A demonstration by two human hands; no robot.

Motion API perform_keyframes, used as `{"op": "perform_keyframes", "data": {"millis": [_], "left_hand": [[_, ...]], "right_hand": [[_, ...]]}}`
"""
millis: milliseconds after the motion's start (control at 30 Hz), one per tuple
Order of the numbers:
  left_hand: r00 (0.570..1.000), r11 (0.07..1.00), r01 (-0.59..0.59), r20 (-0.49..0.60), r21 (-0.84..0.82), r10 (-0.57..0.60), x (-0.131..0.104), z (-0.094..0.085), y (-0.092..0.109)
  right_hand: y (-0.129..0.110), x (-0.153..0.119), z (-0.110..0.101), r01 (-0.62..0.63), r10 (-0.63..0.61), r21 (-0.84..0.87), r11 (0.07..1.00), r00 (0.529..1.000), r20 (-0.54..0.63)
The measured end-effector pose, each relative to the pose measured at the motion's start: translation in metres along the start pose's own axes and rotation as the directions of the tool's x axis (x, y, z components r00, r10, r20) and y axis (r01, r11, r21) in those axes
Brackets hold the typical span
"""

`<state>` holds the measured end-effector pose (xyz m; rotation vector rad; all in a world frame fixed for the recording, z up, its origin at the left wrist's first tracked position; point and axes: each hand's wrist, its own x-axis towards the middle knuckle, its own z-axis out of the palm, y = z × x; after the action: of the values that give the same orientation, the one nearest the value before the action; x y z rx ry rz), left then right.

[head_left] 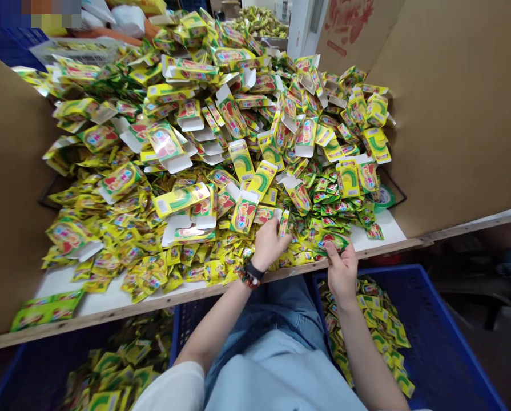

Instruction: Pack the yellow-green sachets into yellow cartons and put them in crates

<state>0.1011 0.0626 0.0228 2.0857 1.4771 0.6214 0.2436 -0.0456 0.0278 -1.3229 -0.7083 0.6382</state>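
My left hand (271,244), with a dark band and beads at the wrist, is closed on a small yellow-green carton (284,224) held with its narrow side up. To its right, my right hand (342,269) pinches a green candy packet (330,241) between thumb and fingers, just above the table's front edge. Around both hands lie loose yellow candy packets (298,249). A heap of green packets (330,200) lies beyond my right hand. Open-flapped cartons (243,212) are piled up in front of my left hand.
Cardboard walls (452,114) flank the white tabletop (392,226). Below its wooden edge stand blue crates (435,319) with filled packets on both sides of my legs. A green sheet of packets (47,308) lies at the left front corner. Bags (129,21) sit behind the pile.
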Motion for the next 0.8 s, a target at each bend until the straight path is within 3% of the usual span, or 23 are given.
{"op": "perform_keyframes", "data": {"millis": [200, 267, 367, 500, 600, 733, 800], "left_hand": [[0.955, 0.967, -0.25, -0.176, -0.055, 0.237, -0.052, -0.005, -0.017], [0.934, 0.951, -0.309, -0.187, -0.004, 0.303, -0.061, -0.006, -0.02], [0.943, 0.952, -0.303, -0.136, 0.038, 0.305, -0.067, -0.015, -0.018], [0.948, 0.96, -0.273, -0.154, 0.062, 0.28, -0.071, -0.026, -0.018], [0.926, 0.95, -0.296, -0.215, 0.097, 0.311, -0.077, -0.022, -0.021], [0.903, 0.946, -0.317, -0.282, 0.07, 0.323, -0.084, -0.004, -0.022], [0.896, 0.951, -0.308, -0.331, 0.014, 0.295, -0.088, 0.005, -0.021]], "right_hand": [[-0.019, -0.003, 0.01, -0.04, 0.022, 0.117, 0.992, 0.988, 0.154], [-0.026, -0.002, 0.015, -0.021, 0.004, 0.081, 0.996, 0.979, 0.203], [-0.036, 0.002, 0.021, 0.041, -0.038, -0.003, 0.999, 0.963, 0.267], [-0.048, 0.013, 0.023, 0.207, -0.078, -0.22, 0.953, 0.873, 0.482], [-0.056, 0.02, 0.024, 0.35, -0.06, -0.368, 0.862, 0.789, 0.611], [-0.062, 0.019, 0.033, 0.498, -0.069, -0.462, 0.734, 0.731, 0.679], [-0.06, 0.011, 0.04, 0.537, -0.125, -0.462, 0.706, 0.737, 0.664]]}}
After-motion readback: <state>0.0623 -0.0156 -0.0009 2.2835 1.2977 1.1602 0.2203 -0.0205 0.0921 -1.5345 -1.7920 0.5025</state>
